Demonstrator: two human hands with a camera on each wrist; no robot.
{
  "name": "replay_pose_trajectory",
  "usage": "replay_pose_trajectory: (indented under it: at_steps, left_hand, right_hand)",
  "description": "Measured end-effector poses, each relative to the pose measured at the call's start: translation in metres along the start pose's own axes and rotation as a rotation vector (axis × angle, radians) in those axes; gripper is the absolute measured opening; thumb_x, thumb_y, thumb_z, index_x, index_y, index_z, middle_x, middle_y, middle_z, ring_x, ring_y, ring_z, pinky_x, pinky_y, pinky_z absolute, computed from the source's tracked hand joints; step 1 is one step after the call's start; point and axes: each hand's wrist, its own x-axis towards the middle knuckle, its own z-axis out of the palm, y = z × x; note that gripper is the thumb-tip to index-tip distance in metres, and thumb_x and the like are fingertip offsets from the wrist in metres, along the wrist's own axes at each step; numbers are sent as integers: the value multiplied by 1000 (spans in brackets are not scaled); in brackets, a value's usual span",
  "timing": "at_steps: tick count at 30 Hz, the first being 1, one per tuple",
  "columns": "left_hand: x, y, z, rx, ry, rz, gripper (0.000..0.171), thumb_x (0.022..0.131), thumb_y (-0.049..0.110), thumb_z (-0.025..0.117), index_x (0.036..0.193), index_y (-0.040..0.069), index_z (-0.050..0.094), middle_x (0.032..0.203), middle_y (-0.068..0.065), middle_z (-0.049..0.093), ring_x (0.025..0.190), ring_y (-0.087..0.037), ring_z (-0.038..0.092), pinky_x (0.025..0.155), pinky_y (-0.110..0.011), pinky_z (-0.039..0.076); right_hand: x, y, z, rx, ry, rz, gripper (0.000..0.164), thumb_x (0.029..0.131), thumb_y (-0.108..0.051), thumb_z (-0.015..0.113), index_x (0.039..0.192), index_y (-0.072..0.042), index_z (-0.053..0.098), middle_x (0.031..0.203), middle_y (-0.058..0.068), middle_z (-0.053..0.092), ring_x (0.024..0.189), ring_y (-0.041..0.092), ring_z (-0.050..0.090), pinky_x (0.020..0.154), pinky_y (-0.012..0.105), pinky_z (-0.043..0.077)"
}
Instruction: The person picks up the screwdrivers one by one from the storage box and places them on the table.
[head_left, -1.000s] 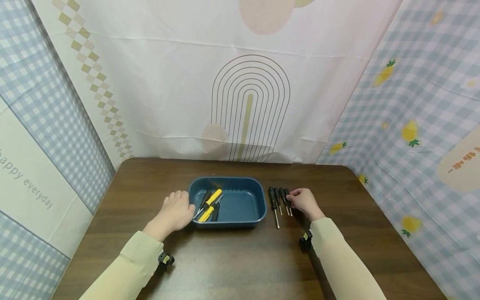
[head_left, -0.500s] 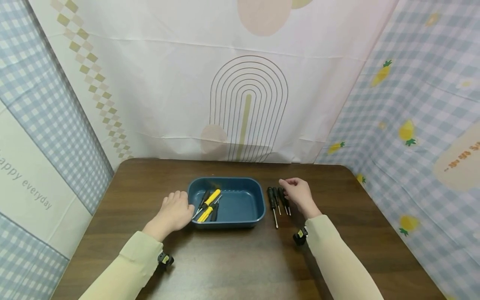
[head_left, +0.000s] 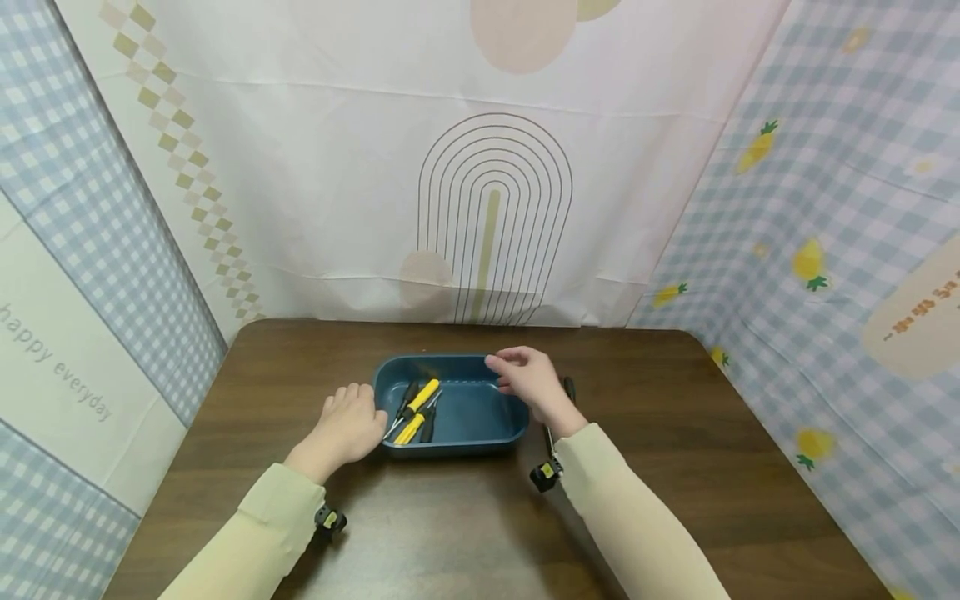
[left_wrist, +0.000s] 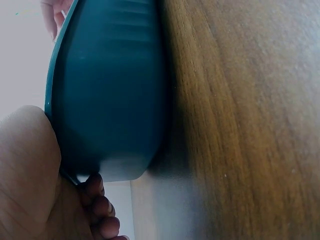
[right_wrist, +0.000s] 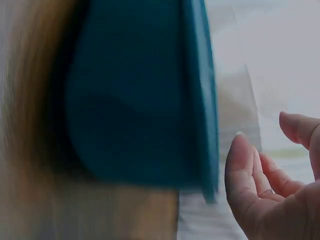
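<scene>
"Left hand (head_left: 350,423)?"
"Grips the tray (head_left: 480,417) by its rim at nine o'clock. Right hand (head_left: 528,382), thumb and fingers parted, hangs above the rim near two."
"Room?"
"The worktop (head_left: 450,533) runs wide toward six; its far edge is at twelve."
"Screwdrivers (head_left: 424,395)?"
"In the tray at eight, beside the left hand; black screwdrivers (head_left: 569,388) lie outside at three, partly hidden."

Across the white panel (head_left: 67,350) of the checked cloth (head_left: 90,208) on the left run the words "happy everyday" (head_left: 56,364), in thin grey lower-case letters (slanting down to the right). On the right, a beige patch (head_left: 911,352) on the patterned cloth (head_left: 825,192) carries orange marks (head_left: 926,310), not legible. Any print on the yellow-green labels (head_left: 329,520) of the black wrist devices (head_left: 540,481) is too small to read.
</scene>
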Motion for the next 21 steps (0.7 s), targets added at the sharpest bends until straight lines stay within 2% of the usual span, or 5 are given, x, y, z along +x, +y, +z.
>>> replay_pose_trajectory:
  at_steps: [5,11,15,21]
  left_hand:
    - [-1,0,0,-1,-2,1,41,93,28,51,115,-7,49,95,-12,46,91,-31,41,80,-46,35]
    - [-1,-1,0,-3,-8,-2,42,93,29,51,116,-7,49,95,-12,46,91,-31,41,80,-45,35]
    - [0,-1,0,-3,-8,-1,42,94,29,51,116,-6,49,95,-12,46,91,-31,41,80,-45,35]
    - [0,-1,0,-11,-16,4,43,94,29,52,117,-7,49,95,-12,46,91,-30,41,80,-46,35]
  right_hand:
    - [-4,3,28,-69,-93,9,41,87,-34,72,115,-5,63,110,20,64,95,38,64,79,44,53]
    - [-6,8,52,-116,-189,36,34,86,-30,73,105,-4,64,104,13,63,92,33,65,74,39,55]
    - [-7,11,62,-177,-256,57,30,85,-30,74,99,-5,65,101,9,62,87,27,66,71,36,55]
    - [-7,12,72,-245,-300,75,25,83,-29,76,89,-6,71,94,7,66,81,23,66,68,34,55]
